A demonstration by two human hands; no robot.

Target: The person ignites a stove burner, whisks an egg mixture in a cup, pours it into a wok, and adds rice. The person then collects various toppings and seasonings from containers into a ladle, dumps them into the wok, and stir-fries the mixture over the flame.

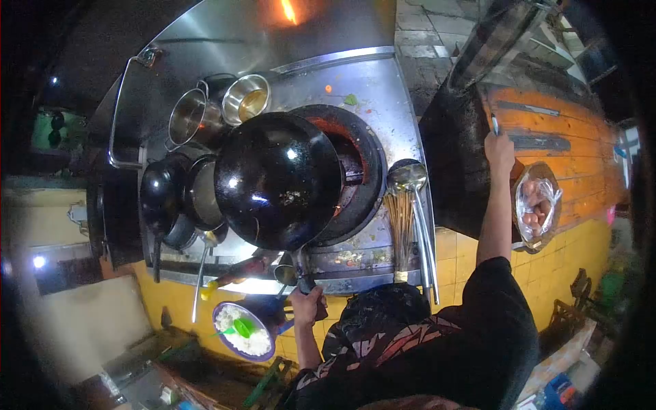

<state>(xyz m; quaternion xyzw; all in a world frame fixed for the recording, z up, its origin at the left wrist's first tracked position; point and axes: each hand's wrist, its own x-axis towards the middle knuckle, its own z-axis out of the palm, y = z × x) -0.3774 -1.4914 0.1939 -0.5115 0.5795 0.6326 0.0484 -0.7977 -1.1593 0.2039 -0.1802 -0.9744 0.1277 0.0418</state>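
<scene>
My left hand [308,305] is wrapped round the handle of a large black wok [277,184], whose surface is wet and glossy. The wok sits left of centre over the round burner [362,147], whose inside glows reddish on the right. Stretched out to the right, my right hand [499,147] is closed at the left edge of an orange wooden tabletop [581,164]. A small shiny tip [495,123] shows at its fingers; I cannot tell what it belongs to. Near that forearm stands a basket [538,240] with a plastic bag of eggs [536,205].
Left of the wok are a metal pot [191,113], a bowl of yellowish liquid [251,102] and a smaller black pan [160,195]. A ladle [408,176] and a bamboo brush [399,232] lie right of the burner. A rice bowl [256,348] stands at the front left.
</scene>
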